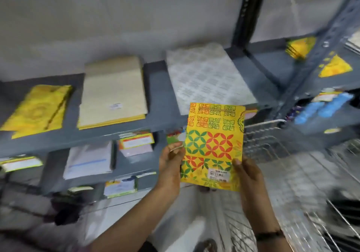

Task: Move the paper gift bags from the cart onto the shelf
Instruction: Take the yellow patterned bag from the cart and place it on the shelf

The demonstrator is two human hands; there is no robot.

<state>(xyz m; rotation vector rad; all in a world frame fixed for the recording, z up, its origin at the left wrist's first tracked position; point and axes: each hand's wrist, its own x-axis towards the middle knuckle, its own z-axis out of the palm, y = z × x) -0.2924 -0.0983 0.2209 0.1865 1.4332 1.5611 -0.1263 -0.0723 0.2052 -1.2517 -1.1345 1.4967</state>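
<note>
A flat yellow paper gift bag [213, 144] with red and green patterns and a white price sticker is held upright in front of the grey metal shelf [155, 123]. My left hand [171, 164] grips its left edge. Its lower right corner is pinched by my right hand [247, 177]. On the shelf lie three stacks of flat bags: yellow ones [37, 109] at the left, cream ones [114, 94] in the middle, white patterned ones [208, 76] at the right. The wire cart [292, 164] stands at the right, under my right arm.
Lower shelf levels hold more packets and labelled stacks [89, 160]. A second grey rack [321, 88] at the right carries yellow and blue packs. A black upright post [249, 10] rises behind the shelf. The view is blurred.
</note>
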